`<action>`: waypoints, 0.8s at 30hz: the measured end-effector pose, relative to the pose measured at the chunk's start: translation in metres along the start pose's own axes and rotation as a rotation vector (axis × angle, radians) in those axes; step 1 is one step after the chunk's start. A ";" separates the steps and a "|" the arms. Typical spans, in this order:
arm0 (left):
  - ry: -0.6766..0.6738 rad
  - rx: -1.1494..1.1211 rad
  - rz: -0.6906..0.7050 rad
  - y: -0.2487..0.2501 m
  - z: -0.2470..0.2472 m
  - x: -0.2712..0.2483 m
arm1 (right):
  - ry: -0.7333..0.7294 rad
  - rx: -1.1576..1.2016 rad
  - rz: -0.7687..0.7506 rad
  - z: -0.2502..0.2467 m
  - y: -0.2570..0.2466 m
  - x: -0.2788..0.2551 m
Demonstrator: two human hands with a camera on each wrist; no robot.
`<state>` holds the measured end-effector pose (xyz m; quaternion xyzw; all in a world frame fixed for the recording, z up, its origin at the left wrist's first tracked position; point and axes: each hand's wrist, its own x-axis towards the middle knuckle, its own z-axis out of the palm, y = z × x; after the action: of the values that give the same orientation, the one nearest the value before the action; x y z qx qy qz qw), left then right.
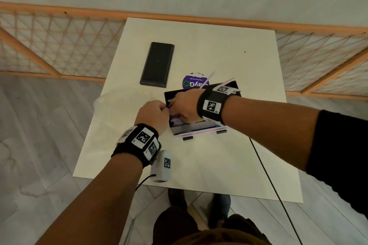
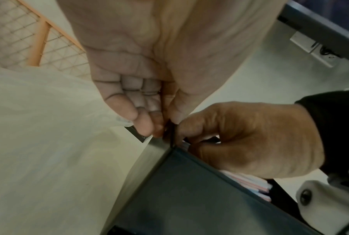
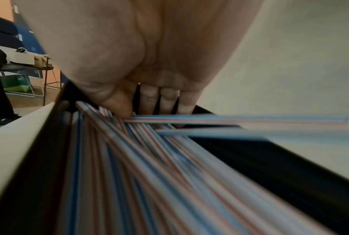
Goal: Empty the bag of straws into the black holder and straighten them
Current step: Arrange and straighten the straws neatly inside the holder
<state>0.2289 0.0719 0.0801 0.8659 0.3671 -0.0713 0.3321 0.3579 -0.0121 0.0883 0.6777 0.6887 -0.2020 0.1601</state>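
The black holder (image 1: 203, 125) lies on the white table (image 1: 219, 165), filled with pink- and blue-striped straws (image 3: 149, 167). Two straws (image 3: 240, 120) lie crosswise over its rim. My left hand (image 1: 166, 109) pinches the holder's left end wall (image 2: 170, 133) between thumb and curled fingers. My right hand (image 1: 175, 109) reaches into that same end, thumb and fingers (image 3: 149, 98) closed on the straw ends. The clear bag (image 1: 98, 103) lies limp at the table's left edge, also seen as the bag (image 2: 38, 119) beside my left hand (image 2: 165, 125).
A black rectangular lid (image 1: 157, 64) lies at the back left of the table. A round purple label (image 1: 194, 83) shows just behind the holder. A black cable (image 1: 268, 175) crosses the table's right front. A wooden lattice rail (image 1: 59, 45) runs behind the table.
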 end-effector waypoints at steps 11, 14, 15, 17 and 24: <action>-0.043 -0.091 -0.002 -0.005 -0.005 0.007 | 0.031 0.149 -0.036 0.005 0.006 -0.006; 0.016 -0.022 0.021 -0.005 -0.004 0.004 | 0.081 0.223 0.045 0.002 0.006 -0.008; 0.052 0.003 0.049 -0.002 -0.005 0.000 | 0.126 0.276 0.106 -0.001 0.008 -0.013; 0.155 0.042 0.143 0.008 -0.005 -0.008 | 0.161 0.342 0.245 -0.003 0.017 -0.028; 0.026 -0.184 0.076 0.050 0.020 -0.017 | -0.055 0.172 0.473 0.021 0.036 -0.068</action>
<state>0.2536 0.0237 0.0970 0.8459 0.3434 -0.0138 0.4078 0.3952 -0.0816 0.1019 0.8253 0.4867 -0.2353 0.1632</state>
